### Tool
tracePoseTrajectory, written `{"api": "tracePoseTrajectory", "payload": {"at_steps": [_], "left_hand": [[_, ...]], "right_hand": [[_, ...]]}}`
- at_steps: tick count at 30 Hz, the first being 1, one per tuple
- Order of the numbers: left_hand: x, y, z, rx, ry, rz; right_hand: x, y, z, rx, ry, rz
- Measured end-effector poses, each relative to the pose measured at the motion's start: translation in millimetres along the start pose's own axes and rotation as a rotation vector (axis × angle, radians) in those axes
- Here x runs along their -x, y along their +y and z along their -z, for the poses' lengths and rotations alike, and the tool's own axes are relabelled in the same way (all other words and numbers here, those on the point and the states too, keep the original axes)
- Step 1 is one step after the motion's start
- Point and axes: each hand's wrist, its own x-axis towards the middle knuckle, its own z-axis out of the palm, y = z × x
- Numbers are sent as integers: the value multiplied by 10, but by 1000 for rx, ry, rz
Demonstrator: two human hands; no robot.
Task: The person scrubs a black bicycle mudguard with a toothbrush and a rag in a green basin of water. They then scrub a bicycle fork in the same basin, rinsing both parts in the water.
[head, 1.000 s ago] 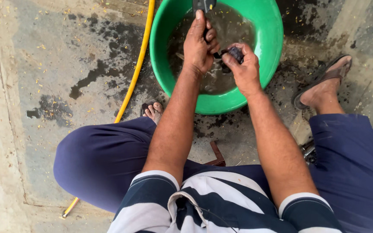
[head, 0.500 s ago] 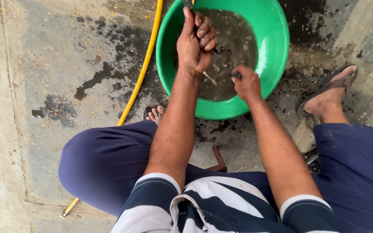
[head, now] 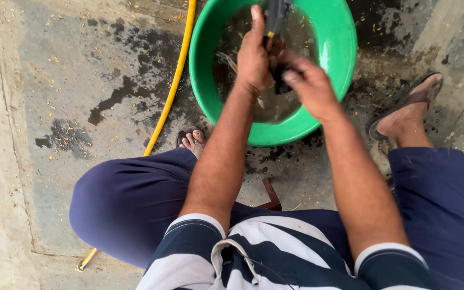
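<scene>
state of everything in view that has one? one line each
left hand: closed around a dark object, over the basin
right hand: gripping the dark object's lower end
dark object: held by both hands, blurred
green basin: upright, holds murky water
yellow hose: lying on floor
concrete floor: wet in patches

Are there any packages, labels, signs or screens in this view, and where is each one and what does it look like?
None in view: no package, sign or screen.
The left hand grips a dark object with a small yellow mark; too blurred to tell if it is a label.
The right hand touches it over the green basin of murky water.
A yellow hose lies on the wet concrete floor, left of the basin.
</scene>
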Motion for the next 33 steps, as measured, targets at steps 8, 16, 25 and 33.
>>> {"api": "tracePoseTrajectory", "payload": {"at_steps": [8,16,25,33], "left_hand": [[133,-216,-92,-270,62,-61],[31,-200,32,-264,165,-110],[-72,-319,198,-138,29,-44],[-87,-467,497,46,-172,74]], "right_hand": [[-79,167,-219,670,231,359],[-5,357,-246,123,99,174],[-72,682,-329,-243,402,0],[-8,1036,-104,153,598,-149]]}}
